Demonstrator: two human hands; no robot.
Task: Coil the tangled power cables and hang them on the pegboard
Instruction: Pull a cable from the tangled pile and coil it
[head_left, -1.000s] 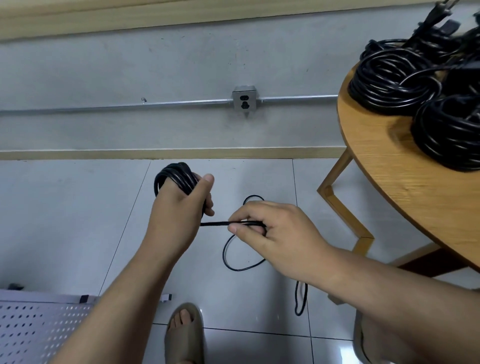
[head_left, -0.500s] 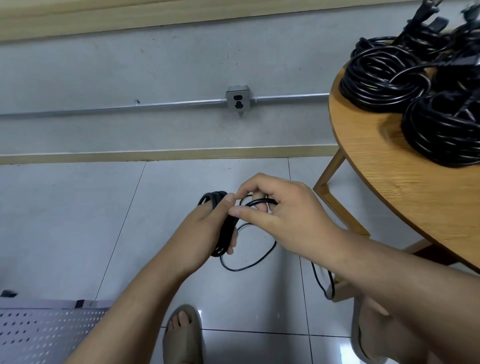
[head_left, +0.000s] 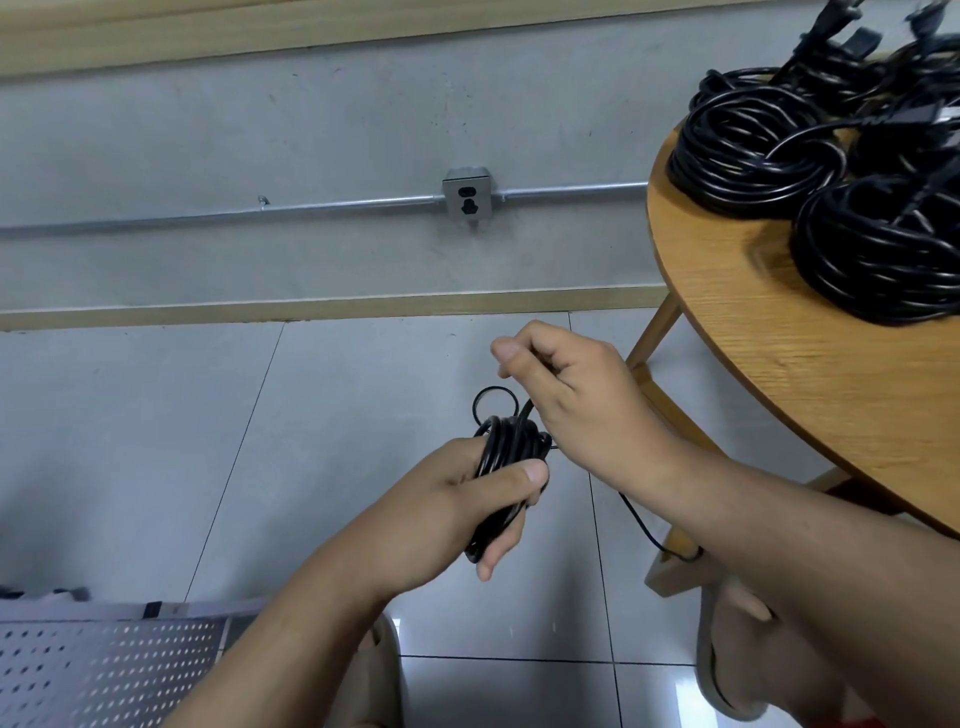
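Here the black cable is a tight bundle of loops held above the floor tiles. The left hand grips it across the middle, thumb pressed over the loops and forearm reaching up from below. Just above, the right hand, fingers curled, pinches the loose strand that enters the bundle. More coils sit at the table's far edge.
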